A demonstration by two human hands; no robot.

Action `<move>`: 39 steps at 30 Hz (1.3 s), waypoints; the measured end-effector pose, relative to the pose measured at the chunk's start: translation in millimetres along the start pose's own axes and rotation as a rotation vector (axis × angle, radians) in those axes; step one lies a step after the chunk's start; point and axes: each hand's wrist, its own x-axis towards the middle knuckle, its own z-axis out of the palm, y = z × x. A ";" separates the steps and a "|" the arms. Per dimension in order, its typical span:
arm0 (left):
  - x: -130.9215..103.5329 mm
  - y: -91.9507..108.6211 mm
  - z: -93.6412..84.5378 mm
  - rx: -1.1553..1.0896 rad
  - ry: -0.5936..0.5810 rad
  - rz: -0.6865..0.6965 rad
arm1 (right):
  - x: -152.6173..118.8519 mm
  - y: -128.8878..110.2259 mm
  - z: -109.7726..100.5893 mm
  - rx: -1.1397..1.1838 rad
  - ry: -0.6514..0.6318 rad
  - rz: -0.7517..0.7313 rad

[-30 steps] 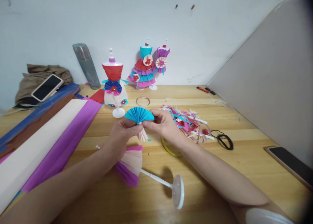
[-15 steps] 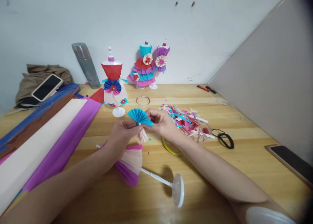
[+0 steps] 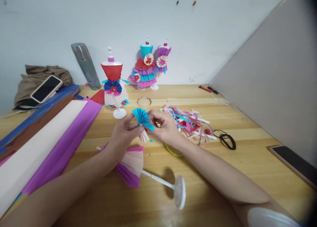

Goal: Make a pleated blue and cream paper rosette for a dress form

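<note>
A pleated blue paper fan (image 3: pixel 141 117) is pinched between both hands above the table. My left hand (image 3: pixel 125 131) holds its gathered lower end, and the fingers of my right hand (image 3: pixel 162 124) grip its right edge. Just below the fan, a small pleated cream paper piece (image 3: pixel 144 136) hangs near my left fingertips; how it is attached is hidden. Under my left forearm lies a doll stand (image 3: pixel 158 180) on its side, wearing a cream, pink and purple paper skirt (image 3: pixel 131 164). Its upper part is partly covered by my left arm.
Dressed stands (image 3: pixel 112 73) are upright at the back, beside a bottle (image 3: pixel 86 66). Paper sheets (image 3: pixel 59 137) and a phone (image 3: pixel 46 89) lie left. Paper scraps (image 3: pixel 188 121), a yellow ring (image 3: pixel 172 151), a black cord (image 3: pixel 228 141) and another phone (image 3: pixel 294 164) lie right.
The blue fan has tilted, its left side rising and its folds turning toward the right. Both hands still grip it. The whole view has shifted slightly.
</note>
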 end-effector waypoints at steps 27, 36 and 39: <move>6.5 13.9 -10.7 -0.019 -0.108 -0.128 | 3.8 -4.4 0.9 0.280 0.077 0.266; 12.3 19.3 -21.9 0.036 -0.193 -0.205 | 5.1 -5.7 -0.7 0.412 -0.059 0.287; 12.2 17.9 -20.6 0.020 -0.203 -0.195 | 5.7 -3.3 -1.7 0.427 -0.078 0.286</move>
